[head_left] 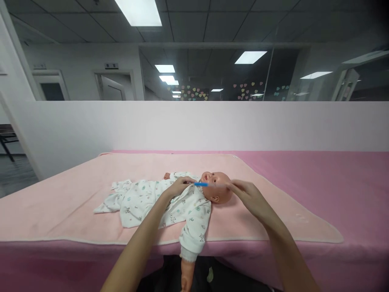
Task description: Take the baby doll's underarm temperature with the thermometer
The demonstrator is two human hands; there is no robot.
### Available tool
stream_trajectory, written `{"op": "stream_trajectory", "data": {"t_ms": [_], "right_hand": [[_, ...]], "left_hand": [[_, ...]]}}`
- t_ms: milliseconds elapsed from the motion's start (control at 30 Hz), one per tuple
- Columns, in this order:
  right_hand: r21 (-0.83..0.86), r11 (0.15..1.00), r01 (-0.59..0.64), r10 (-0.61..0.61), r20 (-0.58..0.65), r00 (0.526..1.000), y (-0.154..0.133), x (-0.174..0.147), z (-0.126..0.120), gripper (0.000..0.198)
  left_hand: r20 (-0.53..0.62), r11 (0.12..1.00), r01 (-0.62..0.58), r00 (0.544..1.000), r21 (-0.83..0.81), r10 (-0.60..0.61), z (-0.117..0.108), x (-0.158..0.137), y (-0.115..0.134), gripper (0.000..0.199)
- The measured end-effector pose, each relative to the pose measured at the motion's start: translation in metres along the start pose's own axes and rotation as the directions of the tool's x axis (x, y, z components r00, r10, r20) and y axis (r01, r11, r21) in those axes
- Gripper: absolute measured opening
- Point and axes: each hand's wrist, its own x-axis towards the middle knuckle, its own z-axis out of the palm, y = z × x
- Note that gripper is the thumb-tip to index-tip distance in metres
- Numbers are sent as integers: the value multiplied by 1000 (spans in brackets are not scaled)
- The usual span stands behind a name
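— What lay under it all?
— A pale blanket (75, 211) on a pink table (334, 178), a white partition (194, 125) behind, bare cloth either side.
— And the doll (170, 200)?
— On its back, lengthwise, head rightward. The left hand (179, 185) rested on its chest, fingers narrow; the right hand (247, 196) pinched a blue-tipped stick (209, 185) over the face.

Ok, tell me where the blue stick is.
In the head view, the blue stick lies centre frame across the doll's neck, between the left hand and right hand.
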Motion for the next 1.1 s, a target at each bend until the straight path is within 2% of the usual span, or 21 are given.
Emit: {"op": "stream_trajectory", "data": {"t_ms": [67, 133, 233, 300, 400, 467, 533, 600, 667, 733, 833, 1000, 1100], "right_hand": [[-105, 989, -107, 107, -4, 994, 42, -21, -4, 34], [-214, 962, -167, 161, -42, 986, 86, -39, -11, 35], [-378, 912, -157, 134, -89, 987, 134, -52, -21, 37], [-484, 866, -127, 87, -104, 991, 145, -53, -24, 37], [-554, 825, -112, 3, -195, 981, 125, -42, -11, 35], [-518, 851, -84, -68, -267, 961, 95, -28, 14, 34], [-475, 878, 50, -179, -229, 957, 63, -10, 49, 30], [-492, 842, 220, -321, -130, 938, 40, 11, 89, 31], [-536, 805, 254, -359, -98, 928, 30, 31, 123, 35], [-548, 804, 231, -359, -138, 923, 31, 45, 146, 33], [-484, 839, 249, -405, -249, 880, 44, 53, 160, 26], [-310, 874, 373, -479, -427, 767, 56, 46, 158, 23], [-280, 873, 400, -488, -460, 742, 55, 45, 157, 21]], "left_hand": [[-88, 995, -3, 996, -98, -6, 0, 0, -2, 26], [-166, 977, -11, 986, -214, -25, 0, 1, -5, 27], [-230, 942, 14, 968, -336, -97, -2, 1, -9, 28], [-227, 929, 48, 964, -367, -139, -3, 1, -10, 31], [-221, 925, 61, 963, -376, -153, -3, -1, -9, 33], [-233, 924, 55, 960, -378, -153, -2, -1, -7, 33], [-248, 925, 50, 957, -376, -152, -2, -2, -6, 32], [-248, 927, 47, 957, -371, -148, -2, -1, -5, 31], [-238, 925, 41, 961, -378, -140, -2, -1, -7, 30], [-235, 920, 27, 964, -390, -128, -3, 0, -9, 29], [-229, 926, -2, 969, -378, -91, -4, 0, -13, 29], [-205, 960, 7, 976, -281, -67, -4, 1, -10, 22], [-203, 973, 18, 977, -232, -67, -4, 0, -7, 20]]}}
